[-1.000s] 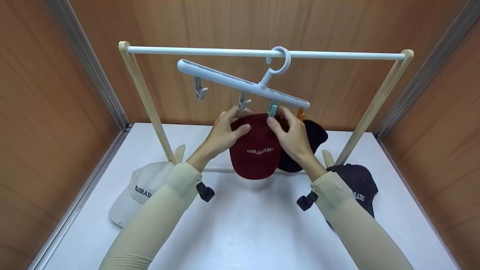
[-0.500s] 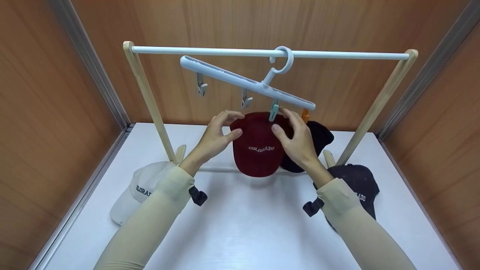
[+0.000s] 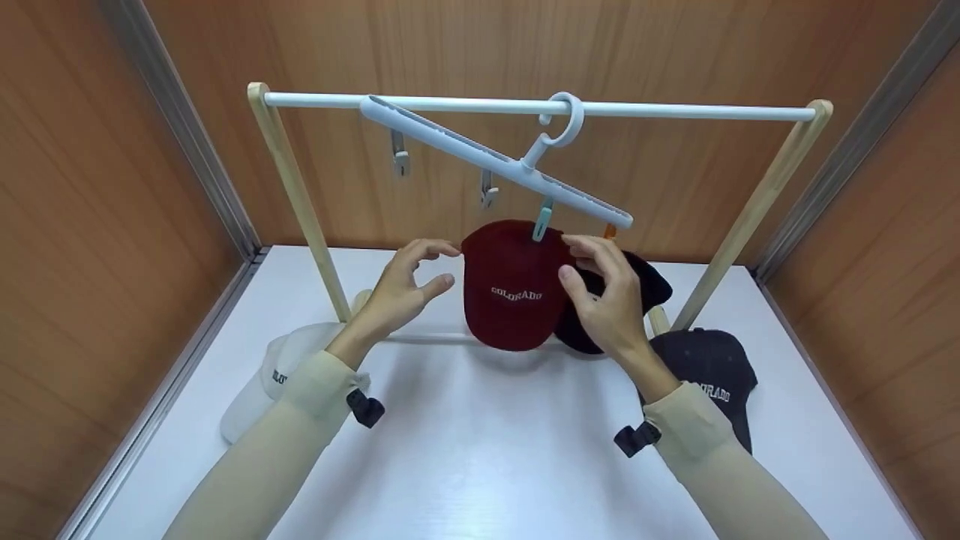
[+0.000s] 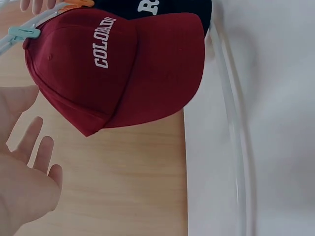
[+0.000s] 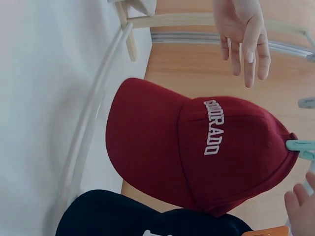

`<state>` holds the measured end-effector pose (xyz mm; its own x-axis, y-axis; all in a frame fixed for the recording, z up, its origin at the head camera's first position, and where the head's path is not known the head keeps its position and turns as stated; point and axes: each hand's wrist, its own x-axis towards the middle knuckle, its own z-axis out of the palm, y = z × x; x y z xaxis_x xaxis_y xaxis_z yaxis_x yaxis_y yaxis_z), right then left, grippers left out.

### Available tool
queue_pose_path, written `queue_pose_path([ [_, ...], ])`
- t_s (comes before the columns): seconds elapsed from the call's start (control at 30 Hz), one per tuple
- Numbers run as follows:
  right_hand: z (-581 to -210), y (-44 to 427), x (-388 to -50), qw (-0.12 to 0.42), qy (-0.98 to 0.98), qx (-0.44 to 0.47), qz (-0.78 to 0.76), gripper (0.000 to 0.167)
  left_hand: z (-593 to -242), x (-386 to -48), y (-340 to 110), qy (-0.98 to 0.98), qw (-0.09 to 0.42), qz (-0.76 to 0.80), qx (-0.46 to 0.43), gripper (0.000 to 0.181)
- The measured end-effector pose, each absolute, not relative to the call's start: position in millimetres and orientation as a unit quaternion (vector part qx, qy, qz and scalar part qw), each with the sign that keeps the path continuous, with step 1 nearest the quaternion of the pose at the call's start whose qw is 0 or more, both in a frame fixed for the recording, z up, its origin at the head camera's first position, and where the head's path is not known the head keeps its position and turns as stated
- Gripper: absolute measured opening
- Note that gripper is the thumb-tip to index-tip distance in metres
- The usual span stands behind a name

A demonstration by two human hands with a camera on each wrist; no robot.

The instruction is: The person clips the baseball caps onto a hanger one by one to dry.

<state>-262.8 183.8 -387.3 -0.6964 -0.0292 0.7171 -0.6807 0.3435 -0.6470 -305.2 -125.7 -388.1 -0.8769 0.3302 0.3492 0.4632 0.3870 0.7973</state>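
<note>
A dark red cap [image 3: 515, 281] lettered COLORADO hangs by a teal clip [image 3: 541, 223] from a pale blue hanger [image 3: 480, 156], which tilts down to the right. My left hand [image 3: 394, 296] is beside the cap's left edge, fingers loosely bent with nothing between them. Close to the cap's right side is my right hand [image 3: 609, 300], thumb and fingers apart; whether its fingertips touch the cap I cannot tell. Behind it a black cap [image 3: 577, 330] hangs from an orange clip [image 5: 268, 231], partly hidden by the red cap and the right hand.
The hanger hooks over the white bar [image 3: 697, 112] of a wooden-legged rack. Two grey clips, one a left-end clip [image 3: 401, 159], hold nothing. On the white table lie a white cap [image 3: 259, 390] at left and a dark cap [image 3: 709, 367] at right, each partly behind a sleeve.
Both hands have drawn away from the red cap, the left to the left, the right to the right and down. The teal clip is released, and the hanger's left end has risen.
</note>
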Motion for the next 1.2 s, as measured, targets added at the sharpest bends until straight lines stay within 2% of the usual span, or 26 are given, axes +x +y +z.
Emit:
queue_pose_path([
  [0.17, -391, 178, -258, 0.27, -0.743, 0.268, 0.55, 0.034, -391, -301, -140, -0.836, 0.067, -0.493, -0.232, 0.034],
  [0.37, -403, 171, -256, 0.197, -0.743, 0.286, 0.572, 0.038, -396, -294, -158, -0.847, 0.073, -0.475, -0.228, 0.033],
  [0.53, -410, 166, -254, 0.159, -0.749, 0.288, 0.575, 0.042, -399, -288, -176, -0.859, 0.07, -0.46, -0.213, 0.032],
  [0.8, -422, 156, -254, 0.12, -0.744, 0.284, 0.593, 0.043, -407, -283, -209, -0.871, 0.064, -0.45, -0.186, 0.031],
  [1.2, -442, 146, -252, 0.092, -0.745, 0.284, 0.597, 0.045, -427, -278, -250, -0.889, 0.079, -0.429, -0.143, 0.028],
])
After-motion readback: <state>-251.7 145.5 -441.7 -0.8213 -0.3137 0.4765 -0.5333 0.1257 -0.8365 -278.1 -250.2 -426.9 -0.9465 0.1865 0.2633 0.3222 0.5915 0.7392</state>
